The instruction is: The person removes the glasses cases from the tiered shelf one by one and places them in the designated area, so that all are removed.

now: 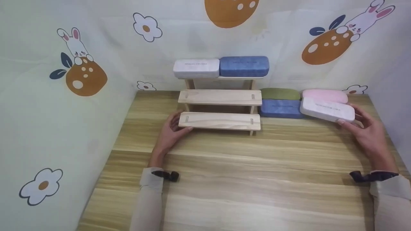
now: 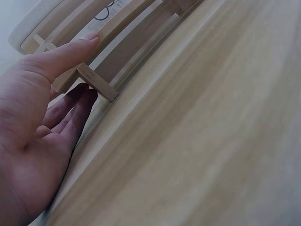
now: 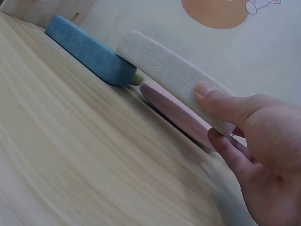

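Right hand (image 1: 369, 134) pinches white case (image 1: 327, 109); left hand (image 1: 169, 133) grips rack (image 1: 220, 97)
Two cases (image 1: 244, 66) sit racked beyond the left hand; three cases (image 1: 281, 108) lie unracked, left of the right hand

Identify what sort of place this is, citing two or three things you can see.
Probably a small staged tabletop workspace: a wood-grain table flanked and backed by cartoon-printed walls, with a three-tier wooden rack bearing a white case and a blue case on top.

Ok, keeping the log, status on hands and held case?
Left hand gripping wooden rack. Right hand holding white case, raised. Pink case close by, no visible blockage.
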`<state>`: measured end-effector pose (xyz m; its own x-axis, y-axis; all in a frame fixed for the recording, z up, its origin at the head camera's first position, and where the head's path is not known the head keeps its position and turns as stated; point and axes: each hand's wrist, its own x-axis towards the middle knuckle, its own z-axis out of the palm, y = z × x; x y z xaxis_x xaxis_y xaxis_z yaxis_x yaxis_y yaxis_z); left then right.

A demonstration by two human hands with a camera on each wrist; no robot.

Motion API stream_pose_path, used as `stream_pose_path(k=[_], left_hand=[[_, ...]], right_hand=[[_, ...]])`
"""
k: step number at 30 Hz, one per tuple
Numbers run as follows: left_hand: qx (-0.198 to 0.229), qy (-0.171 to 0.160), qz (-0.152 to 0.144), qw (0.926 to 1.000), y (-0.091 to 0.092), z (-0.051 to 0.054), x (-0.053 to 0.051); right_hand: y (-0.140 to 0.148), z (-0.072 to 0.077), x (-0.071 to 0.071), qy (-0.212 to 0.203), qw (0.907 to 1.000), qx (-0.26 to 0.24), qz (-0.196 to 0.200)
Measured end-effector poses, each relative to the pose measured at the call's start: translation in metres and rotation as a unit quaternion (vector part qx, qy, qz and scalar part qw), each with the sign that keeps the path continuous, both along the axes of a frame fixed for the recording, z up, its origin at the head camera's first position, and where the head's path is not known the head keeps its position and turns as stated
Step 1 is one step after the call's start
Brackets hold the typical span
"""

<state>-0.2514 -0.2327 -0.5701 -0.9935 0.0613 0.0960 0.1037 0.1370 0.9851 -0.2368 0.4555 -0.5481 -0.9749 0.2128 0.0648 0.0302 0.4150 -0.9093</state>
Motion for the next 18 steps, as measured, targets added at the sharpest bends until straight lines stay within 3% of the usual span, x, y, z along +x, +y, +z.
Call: stream_pose_path(k=[11, 18], left_hand=[[0.003, 0.008, -0.001, 1.0, 0.001, -0.001, -0.001], [0.001, 0.006, -0.004, 1.0, 0.0, 0.0, 0.0]], right_hand=[[0.017, -0.007, 0.004, -0.035, 0.9978, 0.051, -0.02], [0.02, -0.009, 0.004, -0.048, 0.9942, 0.097, 0.003]])
